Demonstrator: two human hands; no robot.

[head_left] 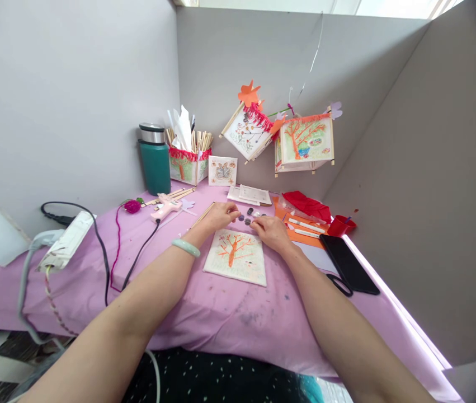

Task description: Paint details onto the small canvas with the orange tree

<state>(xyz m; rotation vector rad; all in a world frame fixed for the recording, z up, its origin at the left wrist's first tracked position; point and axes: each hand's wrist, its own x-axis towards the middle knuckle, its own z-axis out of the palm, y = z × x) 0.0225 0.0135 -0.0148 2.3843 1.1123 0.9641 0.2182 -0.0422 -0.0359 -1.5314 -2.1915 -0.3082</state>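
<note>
A square painted panel with an orange tree (236, 256) lies flat on the pink tablecloth (204, 313). Just beyond its far edge sit several small dark beads or buttons (246, 218). My left hand (220, 215), with a pale green bangle on the wrist, rests at the panel's far left corner, fingers curled and pinched at the beads. My right hand (269, 230) lies at the far right corner, fingertips pressed together on one of the small pieces. What each pinch holds is too small to make out.
A pink glue gun (165, 207) with a black cord, a power strip (66, 240), a green flask (154, 159) and a stick-filled box (189, 162) stand to the left. Markers, red paper (308, 206), a red cup (340, 225) and a black phone (349, 263) lie right. Two paper lanterns (305, 143) hang above.
</note>
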